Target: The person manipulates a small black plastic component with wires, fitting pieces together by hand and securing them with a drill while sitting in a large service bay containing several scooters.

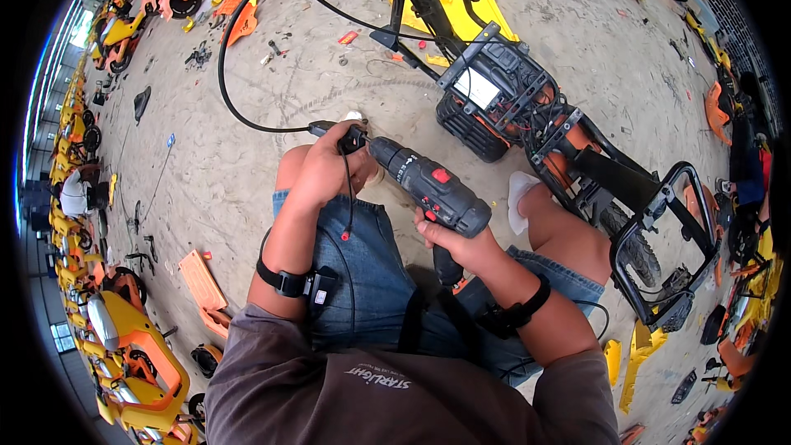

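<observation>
My left hand (329, 166) grips a small black control housing (350, 138), from which a black cable (221, 82) loops up toward the scooter frame and a thinner lead with a red tip hangs down. My right hand (449, 241) is closed round the handle of a black cordless drill with red details (424, 185). The drill's front end is at the housing, pointing up and to the left; whether the bit touches it is hard to tell. Both hands are over my lap, between my bent legs.
A black scooter frame with exposed wiring (593, 161) lies at my right. Yellow panels (482, 4) lie ahead and an orange board (202, 280) at lower left. Rows of yellow-orange scooters (136, 371) line the left. A person in a pale top (74, 195) is among them.
</observation>
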